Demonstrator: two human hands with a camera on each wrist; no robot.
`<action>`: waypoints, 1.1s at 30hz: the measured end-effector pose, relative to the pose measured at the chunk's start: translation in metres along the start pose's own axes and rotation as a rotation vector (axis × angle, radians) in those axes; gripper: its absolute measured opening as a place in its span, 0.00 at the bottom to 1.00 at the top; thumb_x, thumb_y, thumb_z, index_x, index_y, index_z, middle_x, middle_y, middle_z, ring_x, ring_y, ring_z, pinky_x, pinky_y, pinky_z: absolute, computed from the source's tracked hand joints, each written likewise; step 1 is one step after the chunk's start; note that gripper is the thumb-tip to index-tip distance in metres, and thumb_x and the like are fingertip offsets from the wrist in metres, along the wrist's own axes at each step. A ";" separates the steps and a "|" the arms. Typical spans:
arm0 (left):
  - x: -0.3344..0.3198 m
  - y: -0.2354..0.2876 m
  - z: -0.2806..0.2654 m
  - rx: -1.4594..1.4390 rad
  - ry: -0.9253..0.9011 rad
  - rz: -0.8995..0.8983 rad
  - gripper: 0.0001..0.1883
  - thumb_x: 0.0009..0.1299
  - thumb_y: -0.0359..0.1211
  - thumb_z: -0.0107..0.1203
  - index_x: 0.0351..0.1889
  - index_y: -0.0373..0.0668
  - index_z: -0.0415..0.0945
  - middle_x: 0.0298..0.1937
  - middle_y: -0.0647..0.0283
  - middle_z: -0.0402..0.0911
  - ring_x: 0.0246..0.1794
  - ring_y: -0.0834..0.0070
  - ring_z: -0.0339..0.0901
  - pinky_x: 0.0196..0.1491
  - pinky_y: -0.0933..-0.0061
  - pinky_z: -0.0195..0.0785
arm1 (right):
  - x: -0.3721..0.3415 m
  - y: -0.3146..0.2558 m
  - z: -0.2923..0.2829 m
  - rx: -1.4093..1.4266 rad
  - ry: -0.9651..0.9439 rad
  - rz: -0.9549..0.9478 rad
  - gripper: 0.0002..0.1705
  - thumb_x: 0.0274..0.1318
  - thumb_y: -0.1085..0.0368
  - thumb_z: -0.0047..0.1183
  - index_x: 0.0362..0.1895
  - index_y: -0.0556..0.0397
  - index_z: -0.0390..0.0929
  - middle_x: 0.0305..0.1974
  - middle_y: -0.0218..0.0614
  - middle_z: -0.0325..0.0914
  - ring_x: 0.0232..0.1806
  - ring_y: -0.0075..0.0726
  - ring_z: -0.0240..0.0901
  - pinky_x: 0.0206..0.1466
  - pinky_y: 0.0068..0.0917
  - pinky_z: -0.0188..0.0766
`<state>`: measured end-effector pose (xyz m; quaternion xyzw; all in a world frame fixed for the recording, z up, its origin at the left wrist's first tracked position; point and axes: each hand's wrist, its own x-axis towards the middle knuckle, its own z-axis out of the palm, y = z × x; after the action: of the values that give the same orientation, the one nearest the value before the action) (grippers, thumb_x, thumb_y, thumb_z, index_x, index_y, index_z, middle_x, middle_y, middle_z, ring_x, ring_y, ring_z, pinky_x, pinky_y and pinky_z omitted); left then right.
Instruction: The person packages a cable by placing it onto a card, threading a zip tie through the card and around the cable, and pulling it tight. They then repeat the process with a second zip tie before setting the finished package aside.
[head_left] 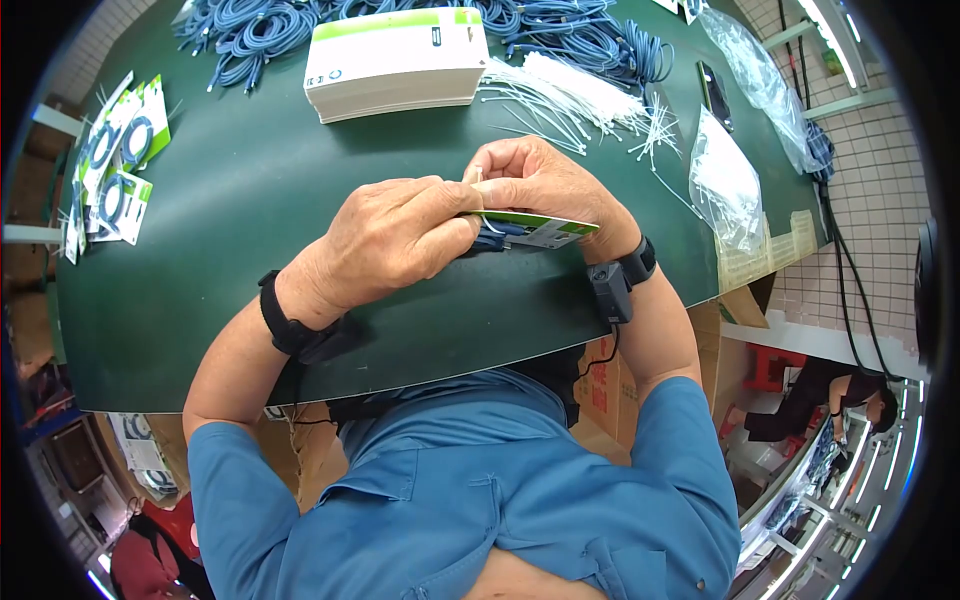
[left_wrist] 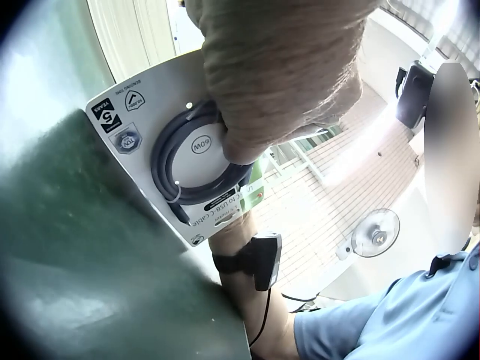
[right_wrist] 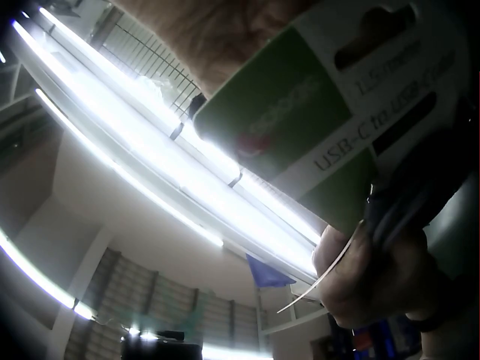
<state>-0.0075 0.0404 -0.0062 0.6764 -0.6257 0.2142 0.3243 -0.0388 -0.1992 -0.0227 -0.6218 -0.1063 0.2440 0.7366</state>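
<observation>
Above the table, a green-and-white packaging card (left_wrist: 135, 97) carries a coiled dark blue USB-C cable (left_wrist: 161, 161). My left hand (head_left: 400, 235) grips the card at the coil, its thumb lying over the coil in the left wrist view. From the other side my right hand (head_left: 550, 190) reaches round the card, thumb and index finger meeting at the left fingers. A thin white cable tie (head_left: 478, 175) shows between the right fingertips. In the right wrist view the tie's tail (right_wrist: 322, 277) sticks out beside the left hand. The left fingers hide part of the coil.
A stack of cards (head_left: 395, 75) stands at the back, before coiled blue cables (head_left: 260, 40). Loose white cable ties (head_left: 570, 95) lie to its right, with a bag of ties (head_left: 725, 180) and a phone (head_left: 714, 95) farther right. Finished-looking carded cables (head_left: 115, 170) lie at left.
</observation>
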 end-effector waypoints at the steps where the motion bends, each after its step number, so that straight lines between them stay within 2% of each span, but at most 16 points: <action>1: 0.000 0.000 0.000 -0.016 0.003 -0.012 0.11 0.55 0.23 0.70 0.33 0.38 0.78 0.40 0.60 0.85 0.31 0.66 0.84 0.33 0.68 0.80 | -0.001 -0.001 0.002 0.005 0.014 0.005 0.12 0.68 0.63 0.64 0.46 0.59 0.84 0.38 0.29 0.85 0.37 0.16 0.79 0.43 0.17 0.78; 5: 0.002 0.001 0.005 -0.066 0.091 -0.062 0.11 0.55 0.24 0.67 0.31 0.41 0.75 0.41 0.63 0.86 0.33 0.67 0.84 0.33 0.67 0.79 | -0.001 -0.001 0.003 0.033 0.010 0.018 0.11 0.66 0.64 0.66 0.46 0.59 0.84 0.39 0.29 0.85 0.40 0.17 0.80 0.45 0.17 0.78; 11: 0.002 -0.003 0.000 -0.123 0.004 -0.138 0.13 0.52 0.24 0.69 0.32 0.42 0.76 0.40 0.62 0.85 0.32 0.64 0.84 0.34 0.66 0.78 | 0.007 0.008 -0.004 0.008 -0.023 0.021 0.12 0.67 0.64 0.65 0.48 0.60 0.85 0.41 0.30 0.86 0.40 0.18 0.81 0.44 0.19 0.79; 12: 0.000 -0.003 0.000 -0.140 -0.039 -0.167 0.14 0.52 0.25 0.70 0.33 0.43 0.77 0.40 0.62 0.85 0.32 0.62 0.84 0.34 0.66 0.77 | 0.006 0.007 -0.009 -0.109 0.030 -0.013 0.10 0.66 0.65 0.64 0.46 0.58 0.85 0.39 0.30 0.86 0.38 0.23 0.82 0.42 0.21 0.79; 13: -0.001 -0.002 0.001 -0.146 -0.036 -0.196 0.13 0.53 0.24 0.70 0.33 0.42 0.77 0.38 0.61 0.85 0.31 0.65 0.83 0.35 0.68 0.76 | 0.006 0.007 -0.012 -0.220 0.080 -0.039 0.08 0.66 0.67 0.63 0.45 0.57 0.84 0.37 0.31 0.86 0.36 0.27 0.83 0.40 0.23 0.79; 15: -0.004 -0.006 0.005 -0.183 -0.052 -0.263 0.12 0.53 0.24 0.69 0.33 0.40 0.78 0.36 0.61 0.84 0.30 0.69 0.82 0.35 0.71 0.75 | 0.002 0.003 -0.031 -0.331 0.138 -0.162 0.08 0.64 0.72 0.62 0.47 0.55 0.84 0.41 0.31 0.86 0.41 0.28 0.84 0.46 0.25 0.80; 17: -0.010 -0.008 0.010 -0.094 0.005 -0.272 0.12 0.56 0.19 0.68 0.38 0.36 0.81 0.39 0.60 0.86 0.36 0.69 0.85 0.44 0.75 0.80 | -0.015 -0.021 -0.031 -0.240 0.398 -0.092 0.25 0.66 0.54 0.68 0.61 0.54 0.84 0.44 0.39 0.89 0.42 0.28 0.86 0.47 0.18 0.79; 18: -0.008 -0.007 0.008 -0.105 -0.004 -0.294 0.12 0.56 0.19 0.68 0.38 0.36 0.81 0.39 0.60 0.86 0.36 0.69 0.85 0.44 0.75 0.80 | -0.011 -0.011 -0.031 -0.225 0.392 -0.071 0.25 0.66 0.54 0.68 0.61 0.54 0.84 0.44 0.39 0.89 0.42 0.28 0.86 0.47 0.18 0.79; 20: 0.000 -0.005 0.003 -0.242 -0.062 -0.496 0.09 0.58 0.20 0.67 0.37 0.35 0.82 0.36 0.63 0.88 0.33 0.75 0.82 0.41 0.77 0.77 | 0.000 -0.002 -0.025 0.618 0.048 -0.460 0.13 0.68 0.61 0.66 0.49 0.55 0.88 0.40 0.36 0.89 0.38 0.26 0.83 0.41 0.17 0.78; 21: 0.002 -0.004 0.004 -0.308 -0.089 -0.588 0.08 0.59 0.21 0.66 0.36 0.35 0.82 0.35 0.64 0.89 0.32 0.78 0.80 0.40 0.78 0.76 | -0.003 -0.005 -0.016 0.626 0.051 -0.456 0.13 0.68 0.61 0.66 0.49 0.55 0.88 0.40 0.36 0.89 0.38 0.26 0.83 0.41 0.17 0.78; 24: 0.001 -0.001 0.007 -0.349 -0.071 -0.619 0.08 0.58 0.21 0.66 0.35 0.34 0.81 0.31 0.62 0.85 0.32 0.81 0.79 0.40 0.79 0.75 | -0.022 -0.031 0.025 -0.866 0.377 -0.360 0.08 0.63 0.66 0.68 0.42 0.57 0.88 0.35 0.35 0.87 0.34 0.27 0.81 0.37 0.20 0.76; 25: 0.002 0.000 0.008 -0.368 -0.059 -0.631 0.08 0.57 0.20 0.66 0.34 0.33 0.80 0.29 0.62 0.83 0.33 0.83 0.78 0.40 0.79 0.74 | -0.021 -0.029 0.027 -0.864 0.383 -0.361 0.08 0.63 0.66 0.68 0.42 0.57 0.88 0.35 0.35 0.87 0.34 0.27 0.81 0.37 0.20 0.76; 28: 0.000 -0.002 0.011 -0.398 -0.019 -0.638 0.09 0.56 0.20 0.66 0.34 0.33 0.80 0.29 0.62 0.83 0.32 0.84 0.76 0.39 0.79 0.74 | -0.016 -0.026 0.030 -1.148 0.314 -0.547 0.08 0.59 0.69 0.69 0.40 0.59 0.87 0.32 0.36 0.85 0.31 0.29 0.80 0.36 0.24 0.75; 30: 0.000 -0.003 0.012 -0.410 0.004 -0.646 0.09 0.56 0.20 0.66 0.34 0.33 0.80 0.29 0.63 0.83 0.32 0.85 0.76 0.39 0.79 0.74 | -0.016 -0.026 0.035 -1.167 0.321 -0.591 0.08 0.59 0.69 0.69 0.40 0.60 0.87 0.31 0.36 0.84 0.31 0.29 0.79 0.36 0.25 0.75; 33: 0.000 -0.006 0.008 -0.262 -0.035 -0.538 0.09 0.57 0.20 0.66 0.35 0.33 0.81 0.30 0.64 0.85 0.32 0.85 0.75 0.38 0.79 0.74 | -0.015 -0.024 0.040 -1.189 0.338 -0.682 0.08 0.59 0.69 0.68 0.40 0.60 0.86 0.30 0.37 0.82 0.31 0.30 0.78 0.36 0.28 0.75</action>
<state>-0.0030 0.0346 -0.0132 0.7738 -0.4520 0.0263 0.4429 -0.0650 -0.1748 0.0107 -0.8802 -0.2946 -0.1998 0.3140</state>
